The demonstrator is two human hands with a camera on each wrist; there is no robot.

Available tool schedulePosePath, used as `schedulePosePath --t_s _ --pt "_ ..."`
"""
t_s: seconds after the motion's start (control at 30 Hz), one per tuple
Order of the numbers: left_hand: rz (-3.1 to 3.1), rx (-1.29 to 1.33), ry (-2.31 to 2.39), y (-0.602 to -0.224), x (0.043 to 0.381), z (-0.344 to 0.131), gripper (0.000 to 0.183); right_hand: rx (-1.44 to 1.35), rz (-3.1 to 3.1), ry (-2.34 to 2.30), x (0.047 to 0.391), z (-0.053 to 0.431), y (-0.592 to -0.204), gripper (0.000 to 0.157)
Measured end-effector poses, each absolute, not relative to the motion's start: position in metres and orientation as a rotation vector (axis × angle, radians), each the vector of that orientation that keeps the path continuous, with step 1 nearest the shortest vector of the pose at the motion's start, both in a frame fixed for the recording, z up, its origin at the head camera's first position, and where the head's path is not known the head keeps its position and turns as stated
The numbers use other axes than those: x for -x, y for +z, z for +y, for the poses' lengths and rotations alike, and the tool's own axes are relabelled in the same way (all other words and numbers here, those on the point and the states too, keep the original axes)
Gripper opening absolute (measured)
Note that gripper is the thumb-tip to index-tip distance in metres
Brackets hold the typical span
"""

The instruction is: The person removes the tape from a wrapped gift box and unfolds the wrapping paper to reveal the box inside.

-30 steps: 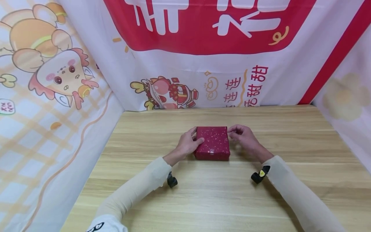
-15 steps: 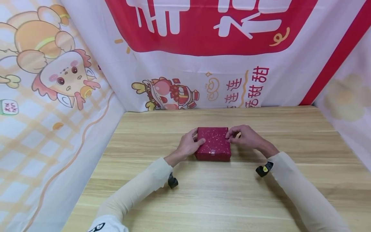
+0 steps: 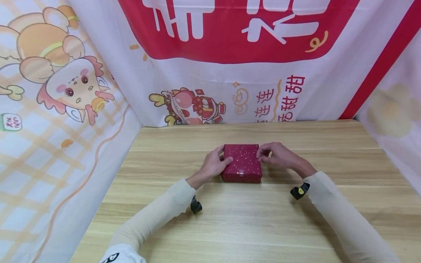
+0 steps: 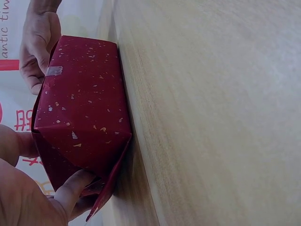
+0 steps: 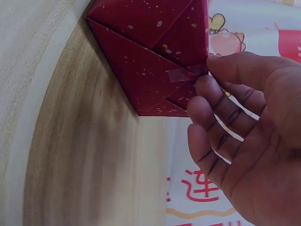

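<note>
Head view: a red box (image 3: 242, 161) lies on the bench (image 3: 236, 223), the left hand (image 3: 212, 163) gripping its 9 o'clock side, the right hand (image 3: 277, 155) at 3 o'clock. Left wrist view: the left hand touches a flap (image 4: 113, 181) at 7 o'clock. Right wrist view: the right hand pinches clear tape (image 5: 181, 75).

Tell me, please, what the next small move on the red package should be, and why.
I'd probably have the right hand press the clear tape flat: its fingertips sit at one end of the strip, while the left hand holds the package from the opposite side.
</note>
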State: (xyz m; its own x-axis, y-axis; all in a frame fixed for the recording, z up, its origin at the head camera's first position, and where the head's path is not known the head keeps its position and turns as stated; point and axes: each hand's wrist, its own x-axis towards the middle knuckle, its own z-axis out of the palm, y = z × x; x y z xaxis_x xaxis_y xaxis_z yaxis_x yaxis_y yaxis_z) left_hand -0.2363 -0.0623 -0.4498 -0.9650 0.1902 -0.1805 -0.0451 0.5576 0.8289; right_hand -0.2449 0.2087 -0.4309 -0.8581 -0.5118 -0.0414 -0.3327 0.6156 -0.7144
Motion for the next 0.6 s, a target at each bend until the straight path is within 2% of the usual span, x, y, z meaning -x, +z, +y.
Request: schedulePosePath --t_s 0.6 --pt "2.532 -0.127 1.365 -0.4499 0.2379 -0.0620 0.069 0.718 2.561 -1.115 0.2454 0.2083 -0.4325 0.008"
